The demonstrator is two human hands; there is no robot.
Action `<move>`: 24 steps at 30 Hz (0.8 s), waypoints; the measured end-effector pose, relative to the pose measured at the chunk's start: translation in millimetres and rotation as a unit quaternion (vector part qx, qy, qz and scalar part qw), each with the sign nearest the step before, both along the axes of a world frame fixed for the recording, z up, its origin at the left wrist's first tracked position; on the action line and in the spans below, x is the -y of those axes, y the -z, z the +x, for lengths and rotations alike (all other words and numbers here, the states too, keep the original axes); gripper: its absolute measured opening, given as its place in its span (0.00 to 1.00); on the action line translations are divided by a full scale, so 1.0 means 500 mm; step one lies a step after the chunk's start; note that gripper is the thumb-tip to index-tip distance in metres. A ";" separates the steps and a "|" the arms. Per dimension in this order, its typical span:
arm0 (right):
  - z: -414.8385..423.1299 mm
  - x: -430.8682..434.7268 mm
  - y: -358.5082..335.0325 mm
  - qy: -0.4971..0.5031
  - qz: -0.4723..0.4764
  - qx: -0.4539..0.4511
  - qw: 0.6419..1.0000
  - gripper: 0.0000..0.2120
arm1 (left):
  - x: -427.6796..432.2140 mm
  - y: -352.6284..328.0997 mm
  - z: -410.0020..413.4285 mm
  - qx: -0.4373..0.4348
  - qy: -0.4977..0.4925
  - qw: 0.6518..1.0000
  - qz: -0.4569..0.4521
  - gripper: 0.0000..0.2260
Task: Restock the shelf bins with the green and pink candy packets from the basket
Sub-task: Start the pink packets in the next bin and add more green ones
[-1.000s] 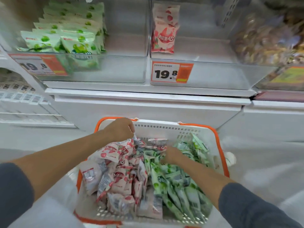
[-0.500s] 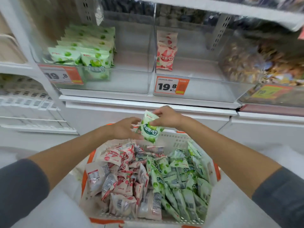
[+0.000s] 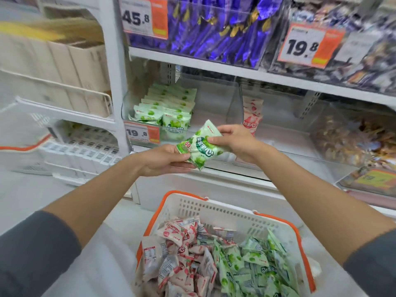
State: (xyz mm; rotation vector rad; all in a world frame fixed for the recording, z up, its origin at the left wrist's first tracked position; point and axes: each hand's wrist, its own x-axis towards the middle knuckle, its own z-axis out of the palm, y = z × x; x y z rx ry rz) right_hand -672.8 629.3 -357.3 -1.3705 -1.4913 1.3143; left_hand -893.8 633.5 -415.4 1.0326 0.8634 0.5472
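Observation:
Both hands hold one green candy packet [image 3: 200, 146] in the air, in front of the shelf. My left hand [image 3: 165, 159] grips its lower left corner from below. My right hand [image 3: 233, 140] pinches its right edge. Behind it, the clear left bin [image 3: 214, 108] holds stacked green packets [image 3: 167, 108] on its left side. The clear bin to the right [image 3: 285, 116] holds a few pink packets [image 3: 251, 118] at its left wall. Below, a white basket with orange rim [image 3: 225, 211] holds several pink packets [image 3: 182, 258] on the left and green packets [image 3: 252, 266] on the right.
Above the bins, a shelf carries purple sweets [image 3: 214, 26] and price tags. A bin of brown wrapped sweets [image 3: 353, 140] stands at the right. White boxes [image 3: 70, 67] fill the shelving at the left. A white shelf post [image 3: 115, 71] separates the two units.
The green packet has risen from just above the basket to bin height, now gripped by both hands. The view has tilted upward, showing the upper shelf.

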 end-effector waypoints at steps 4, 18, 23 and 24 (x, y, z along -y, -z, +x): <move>-0.044 -0.042 -0.038 0.011 0.053 0.033 0.998 0.11 | -0.028 -0.023 -0.019 -0.057 -0.085 0.991 0.088 0.06; -0.201 -0.226 0.042 -0.058 0.236 0.462 0.853 0.19 | -0.112 -0.029 -0.095 -0.387 -0.395 0.762 0.337 0.08; -0.190 -0.233 0.042 -0.006 0.244 0.416 0.876 0.05 | -0.109 -0.028 -0.095 -0.380 -0.388 0.766 0.345 0.07; -0.191 -0.231 0.038 -0.008 0.237 0.396 0.887 0.03 | -0.108 -0.029 -0.096 -0.380 -0.388 0.766 0.346 0.07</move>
